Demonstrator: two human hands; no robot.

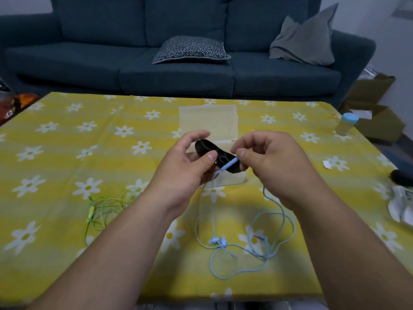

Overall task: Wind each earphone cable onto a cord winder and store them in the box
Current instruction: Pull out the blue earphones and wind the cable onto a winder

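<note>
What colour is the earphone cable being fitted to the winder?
Light blue cable; clearest in the head view, below the black winder.

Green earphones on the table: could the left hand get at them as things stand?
Probably yes: the green earphones lie uncovered on the table, just left of the left hand, nothing between them. But that hand holds the black winder, so it isn't free to grasp.

Single head-worn view, angled forward and down, close above the left hand (183, 168) and right hand (277, 168). Tabletop (67, 153) spreads around the hands; a sofa (178, 79) stands beyond them.
</note>
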